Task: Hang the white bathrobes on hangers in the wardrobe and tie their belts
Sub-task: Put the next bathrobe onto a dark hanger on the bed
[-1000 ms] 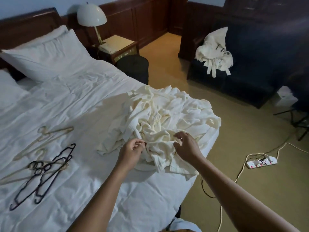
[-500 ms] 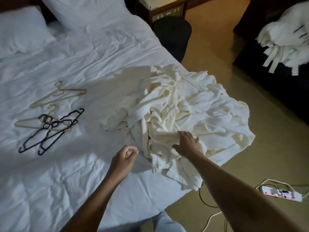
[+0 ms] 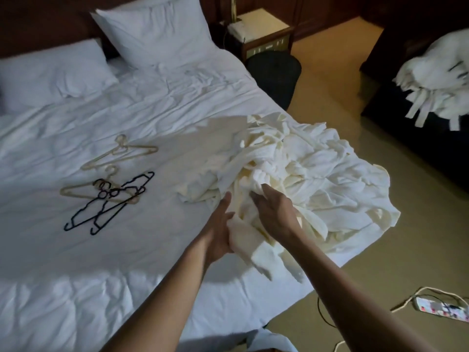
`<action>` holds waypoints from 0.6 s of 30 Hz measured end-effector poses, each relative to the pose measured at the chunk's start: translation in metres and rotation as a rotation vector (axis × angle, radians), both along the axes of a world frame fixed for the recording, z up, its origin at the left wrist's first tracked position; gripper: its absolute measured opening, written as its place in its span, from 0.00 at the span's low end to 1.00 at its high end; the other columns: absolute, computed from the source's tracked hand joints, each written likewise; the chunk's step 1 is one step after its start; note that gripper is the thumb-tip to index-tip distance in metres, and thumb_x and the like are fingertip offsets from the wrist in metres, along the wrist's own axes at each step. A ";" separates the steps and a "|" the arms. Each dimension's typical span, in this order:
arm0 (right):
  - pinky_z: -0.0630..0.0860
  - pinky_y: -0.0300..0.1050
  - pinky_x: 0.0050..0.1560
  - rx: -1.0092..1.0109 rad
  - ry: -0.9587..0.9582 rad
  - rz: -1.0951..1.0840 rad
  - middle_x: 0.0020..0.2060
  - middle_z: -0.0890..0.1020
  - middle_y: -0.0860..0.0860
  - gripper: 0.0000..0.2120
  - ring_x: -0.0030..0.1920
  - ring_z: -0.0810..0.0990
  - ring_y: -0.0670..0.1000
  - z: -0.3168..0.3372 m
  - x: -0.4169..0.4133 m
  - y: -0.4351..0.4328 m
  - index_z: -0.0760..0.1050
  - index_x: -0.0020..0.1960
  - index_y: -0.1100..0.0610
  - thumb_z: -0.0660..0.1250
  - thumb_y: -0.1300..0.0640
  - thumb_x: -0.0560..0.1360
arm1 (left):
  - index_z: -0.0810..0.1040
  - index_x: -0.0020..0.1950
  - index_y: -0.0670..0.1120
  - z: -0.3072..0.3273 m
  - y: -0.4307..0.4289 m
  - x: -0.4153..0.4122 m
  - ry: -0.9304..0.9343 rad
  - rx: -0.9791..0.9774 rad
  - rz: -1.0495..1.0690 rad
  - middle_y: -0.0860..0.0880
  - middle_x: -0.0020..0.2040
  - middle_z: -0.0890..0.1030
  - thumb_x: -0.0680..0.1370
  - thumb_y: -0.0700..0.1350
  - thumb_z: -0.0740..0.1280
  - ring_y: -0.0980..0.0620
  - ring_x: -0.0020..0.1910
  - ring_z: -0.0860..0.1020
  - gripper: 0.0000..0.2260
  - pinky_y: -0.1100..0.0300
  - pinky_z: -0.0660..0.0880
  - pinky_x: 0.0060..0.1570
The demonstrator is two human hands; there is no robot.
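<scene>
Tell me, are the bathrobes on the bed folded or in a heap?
Heaped, not folded: the bathrobes lie crumpled at the corner of the bed, none on the hangers.

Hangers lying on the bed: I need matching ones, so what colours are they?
Beige plastic hangers and black plastic hangers, seen in the head view.

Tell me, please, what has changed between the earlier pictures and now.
The left hand let go of the cloth, then came back to grip a fold at the near edge of the bathrobe pile. The right hand stayed on the pile. The hangers lie unmoved on the bed.
</scene>
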State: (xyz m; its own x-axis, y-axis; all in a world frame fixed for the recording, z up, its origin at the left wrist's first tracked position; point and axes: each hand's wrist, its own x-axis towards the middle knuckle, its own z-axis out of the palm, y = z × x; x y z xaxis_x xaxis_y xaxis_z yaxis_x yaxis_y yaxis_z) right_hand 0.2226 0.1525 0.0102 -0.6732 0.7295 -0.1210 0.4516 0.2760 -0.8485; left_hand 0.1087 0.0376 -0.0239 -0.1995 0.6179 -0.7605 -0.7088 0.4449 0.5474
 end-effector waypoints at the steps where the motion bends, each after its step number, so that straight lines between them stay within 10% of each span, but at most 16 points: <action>1: 0.70 0.42 0.40 0.011 0.023 0.015 0.36 0.80 0.52 0.14 0.38 0.77 0.51 0.010 -0.001 -0.013 0.73 0.43 0.58 0.64 0.49 0.82 | 0.78 0.70 0.49 0.009 0.000 -0.004 -0.025 0.126 0.002 0.42 0.67 0.80 0.77 0.74 0.59 0.40 0.67 0.78 0.35 0.40 0.71 0.69; 7: 0.68 0.34 0.37 0.034 0.067 0.115 0.31 0.77 0.38 0.16 0.34 0.75 0.40 0.063 0.003 -0.100 0.72 0.35 0.47 0.68 0.51 0.81 | 0.82 0.65 0.43 0.062 -0.035 -0.044 0.213 0.270 -0.064 0.39 0.62 0.83 0.80 0.50 0.68 0.43 0.56 0.83 0.17 0.53 0.79 0.51; 11: 0.69 0.44 0.38 0.035 0.020 0.278 0.31 0.75 0.48 0.23 0.34 0.71 0.41 0.078 0.015 -0.155 0.75 0.37 0.55 0.64 0.39 0.81 | 0.86 0.50 0.44 0.084 -0.100 -0.063 0.546 0.239 -0.103 0.45 0.44 0.86 0.78 0.45 0.70 0.47 0.42 0.83 0.07 0.59 0.76 0.37; 15: 0.78 0.45 0.52 -0.022 0.120 -0.303 0.52 0.87 0.48 0.25 0.51 0.83 0.46 0.053 0.013 -0.154 0.84 0.59 0.52 0.63 0.34 0.79 | 0.86 0.53 0.45 0.101 -0.172 -0.076 0.599 0.313 -0.058 0.42 0.46 0.86 0.78 0.40 0.67 0.46 0.44 0.82 0.09 0.56 0.75 0.42; 18: 0.77 0.58 0.59 -0.601 0.039 -0.480 0.60 0.81 0.57 0.39 0.56 0.81 0.58 0.017 -0.011 -0.163 0.76 0.66 0.52 0.64 0.23 0.69 | 0.86 0.57 0.49 0.114 -0.226 -0.086 0.631 0.357 -0.155 0.43 0.51 0.87 0.79 0.38 0.65 0.45 0.48 0.84 0.13 0.56 0.77 0.44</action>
State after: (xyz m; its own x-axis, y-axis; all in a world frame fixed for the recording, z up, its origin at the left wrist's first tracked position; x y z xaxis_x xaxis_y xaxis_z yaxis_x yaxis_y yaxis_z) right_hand 0.2113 -0.0103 0.0275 -0.3111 0.7592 -0.5718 0.3721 -0.4563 -0.8083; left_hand 0.0231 -0.1885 0.0897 -0.4229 0.8624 -0.2781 -0.1555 0.2333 0.9599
